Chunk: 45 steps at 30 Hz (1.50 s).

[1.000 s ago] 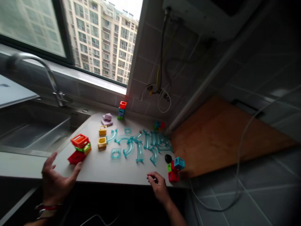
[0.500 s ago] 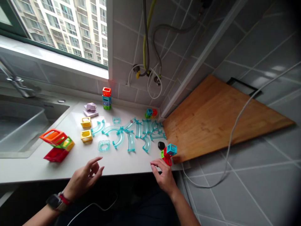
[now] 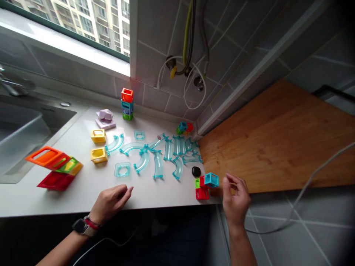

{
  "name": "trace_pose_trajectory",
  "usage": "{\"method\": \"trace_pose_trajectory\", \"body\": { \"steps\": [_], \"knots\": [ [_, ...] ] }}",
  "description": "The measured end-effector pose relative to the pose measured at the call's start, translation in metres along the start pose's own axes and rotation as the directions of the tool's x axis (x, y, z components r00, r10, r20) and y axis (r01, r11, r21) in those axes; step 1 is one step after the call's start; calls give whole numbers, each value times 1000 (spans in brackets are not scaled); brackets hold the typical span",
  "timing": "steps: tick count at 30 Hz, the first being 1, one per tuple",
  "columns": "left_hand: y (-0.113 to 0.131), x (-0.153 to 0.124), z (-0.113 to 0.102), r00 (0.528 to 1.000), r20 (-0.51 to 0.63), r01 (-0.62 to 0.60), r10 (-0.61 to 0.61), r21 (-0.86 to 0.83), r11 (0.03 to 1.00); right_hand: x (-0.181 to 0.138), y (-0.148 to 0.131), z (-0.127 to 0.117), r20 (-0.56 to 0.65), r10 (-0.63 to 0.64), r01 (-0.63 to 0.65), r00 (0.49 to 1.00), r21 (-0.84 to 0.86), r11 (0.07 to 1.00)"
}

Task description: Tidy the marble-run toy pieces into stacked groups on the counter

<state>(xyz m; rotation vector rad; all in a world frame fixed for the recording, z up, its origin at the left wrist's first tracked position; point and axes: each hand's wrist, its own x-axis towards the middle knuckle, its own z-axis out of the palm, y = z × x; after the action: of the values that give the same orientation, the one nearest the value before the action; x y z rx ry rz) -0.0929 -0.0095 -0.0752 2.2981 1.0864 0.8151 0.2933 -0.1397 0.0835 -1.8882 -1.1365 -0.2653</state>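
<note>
My left hand [image 3: 112, 201] hovers at the counter's front edge, fingers curled in and thumb alongside, nothing visible in it. To the right, beyond a small block stack, my right hand [image 3: 237, 199] is raised with fingers bent toward the thumb; whether anything sits between the tips is hidden. That stack has a red block [image 3: 202, 194] at the bottom and a blue cube frame [image 3: 211, 180] jutting right, nearest my right fingers. A black rounded object [image 3: 196, 171] lies behind it. Clear blue track pieces [image 3: 158, 165] spread across the middle, with a square clear piece [image 3: 122, 170] nearest my left hand.
Yellow blocks [image 3: 98, 155], a leaning orange-red stack [image 3: 57, 181], lilac pieces [image 3: 105, 115] and a block tower [image 3: 127, 105] stand left. Another small stack [image 3: 183, 128] is in the back corner. A wooden board [image 3: 277, 147] leans right, a white cable [image 3: 307, 190] crossing it. The sink [image 3: 65, 123] is left.
My right hand has moved right, from the left side of the red-and-blue stack to its right side. My left hand has shifted slightly right and its fingers have curled in. The view has shifted.
</note>
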Motion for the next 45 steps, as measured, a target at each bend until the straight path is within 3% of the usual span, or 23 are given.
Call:
{"method": "trace_pose_trajectory", "body": {
  "steps": [3, 6, 10, 18, 45],
  "knots": [
    [-2, 1, 0, 1000, 15, -10, 10, 1, 1000, -4, 20, 7, 100, 140, -129, 985, -107, 986],
    [-2, 2, 0, 1000, 24, -11, 11, -9, 1000, -24, 34, 22, 182, 320, -309, 930, -84, 947],
    [-3, 3, 0, 999, 40, 19, -18, -40, 999, -46, 43, 41, 174, 439, -418, 881, -147, 897],
    [-2, 6, -4, 997, 24, 71, -69, -108, 992, -49, 58, 52, 94, 424, -395, 901, -231, 889],
    [3, 6, -4, 997, 28, 68, -67, -34, 997, -61, 72, 48, 150, 399, -364, 905, -214, 906]
  ]
}}
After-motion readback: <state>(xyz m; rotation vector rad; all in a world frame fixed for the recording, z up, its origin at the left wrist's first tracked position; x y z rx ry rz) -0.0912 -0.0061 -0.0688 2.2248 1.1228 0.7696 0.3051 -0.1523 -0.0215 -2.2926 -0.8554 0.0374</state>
